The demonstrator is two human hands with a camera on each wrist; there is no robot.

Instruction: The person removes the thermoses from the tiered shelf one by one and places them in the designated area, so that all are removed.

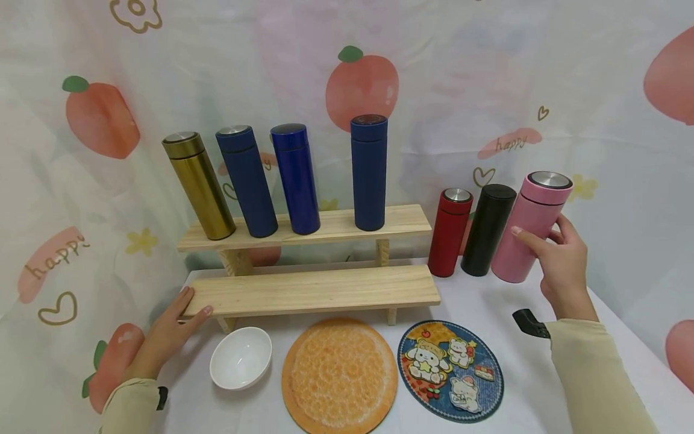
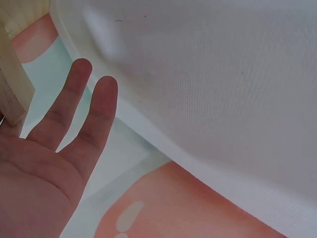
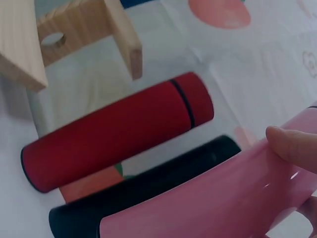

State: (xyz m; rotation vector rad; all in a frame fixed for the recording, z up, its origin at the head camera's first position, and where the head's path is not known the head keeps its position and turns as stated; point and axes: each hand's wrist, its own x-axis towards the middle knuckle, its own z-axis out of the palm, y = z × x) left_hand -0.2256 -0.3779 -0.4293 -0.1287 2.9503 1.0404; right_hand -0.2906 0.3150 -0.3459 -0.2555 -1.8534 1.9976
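Note:
My right hand (image 1: 564,265) grips a pink thermos (image 1: 528,232) with a silver lid, thumb across its near side. The same pink thermos (image 3: 208,198) slants across the right wrist view, its base close to a black thermos (image 1: 488,232). Left of the black one stands a red thermos (image 1: 450,235). At the left end of a two-tier wooden shelf (image 1: 314,292), my left hand (image 1: 168,334) rests with its thumb at the front edge of the lower board. Two of its fingers (image 2: 104,104) stretch out straight in the left wrist view.
On the upper tier stand a gold thermos (image 1: 200,187), two matte navy ones and a glossy blue thermos (image 1: 296,181). In front of the shelf lie a white bowl (image 1: 241,358), a round orange mat (image 1: 338,374) and an oval cartoon mat (image 1: 450,371). A patterned curtain hangs behind.

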